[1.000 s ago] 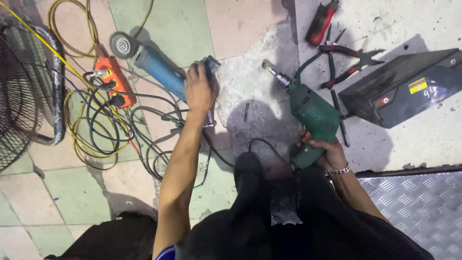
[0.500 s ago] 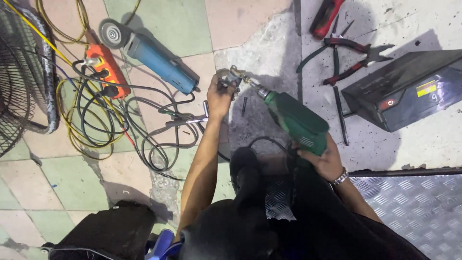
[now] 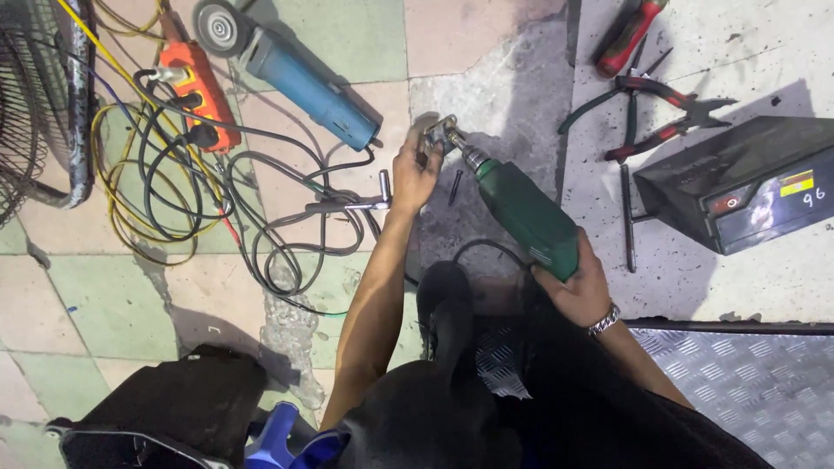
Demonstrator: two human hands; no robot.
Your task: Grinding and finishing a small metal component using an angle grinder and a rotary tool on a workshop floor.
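My right hand (image 3: 578, 282) grips the handle of a green electric drill (image 3: 521, 213) that points up and left over the concrete floor. My left hand (image 3: 417, 165) is closed around a small metal piece (image 3: 439, 132) held right at the drill's chuck (image 3: 473, 159). A thin dark bit (image 3: 455, 187) lies on the floor just below the chuck. A T-shaped metal key (image 3: 373, 201) lies beside my left wrist.
A blue angle grinder (image 3: 291, 74) and an orange power strip (image 3: 198, 94) with tangled black and yellow cables (image 3: 191, 200) lie to the left. Red-handled pliers (image 3: 660, 108), a red tool (image 3: 627, 36), a black battery (image 3: 747, 182), a fan guard (image 3: 39, 104) and a checker plate (image 3: 747, 382) surround me.
My left hand left the angle grinder's end and came right to the drill's chuck with a small metal piece. My right hand lifted and turned the drill toward it.
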